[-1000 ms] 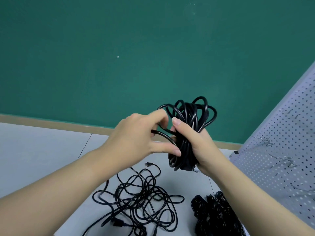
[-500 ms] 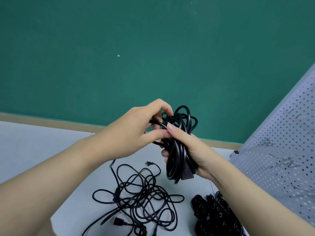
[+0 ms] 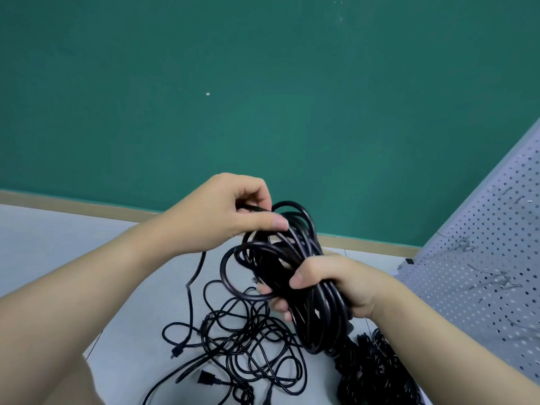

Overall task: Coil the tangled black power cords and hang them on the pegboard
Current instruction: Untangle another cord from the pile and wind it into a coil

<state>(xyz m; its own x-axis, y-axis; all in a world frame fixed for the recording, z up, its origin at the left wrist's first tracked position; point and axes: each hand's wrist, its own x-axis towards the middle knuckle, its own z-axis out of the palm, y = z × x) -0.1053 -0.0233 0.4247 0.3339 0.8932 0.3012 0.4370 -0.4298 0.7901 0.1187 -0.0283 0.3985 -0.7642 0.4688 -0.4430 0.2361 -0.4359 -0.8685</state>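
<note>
My right hand [image 3: 336, 283] grips a thick coil of black power cord [image 3: 292, 267] around its middle, held above the floor. Just up and left of it, my left hand [image 3: 225, 217] pinches a strand of the same cord at the coil's top; a loose tail [image 3: 193, 279] hangs down from that hand. Below, a tangled heap of black cords [image 3: 248, 346] with plugs lies spread on the grey floor. The grey pegboard [image 3: 482, 273] leans at the right, with a few metal hooks on it.
A second dark bundle of cord [image 3: 377, 372] lies on the floor at the lower right, beside the pegboard's foot. A green wall [image 3: 263, 97] with a tan skirting strip stands behind. Pale floor tiles [image 3: 58, 238] stretch to the left.
The coil has dropped lower and tilted, with my right hand now wrapped round its middle. My left hand has lifted off to the coil's top, drawing a strand with it.
</note>
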